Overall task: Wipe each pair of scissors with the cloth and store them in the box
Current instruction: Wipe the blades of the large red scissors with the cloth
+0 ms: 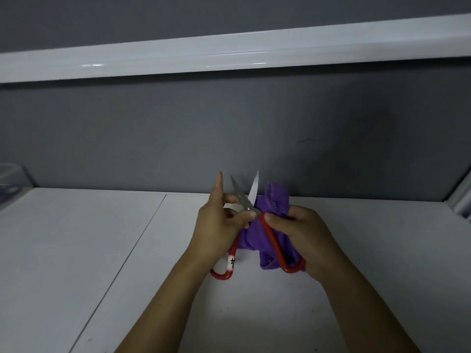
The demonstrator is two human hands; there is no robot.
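Red scissors (273, 241) agape in left hand (219, 223)

A person's left hand (219, 222) grips red-handled scissors (242, 196) near the pivot, forefinger raised, blades parted and pointing away above a white table (76, 250). The right hand (303, 233) holds a purple cloth (275, 197) bunched against one handle loop. At the dim left edge stands what may be a clear plastic box (10, 179), against a grey wall (229, 123)
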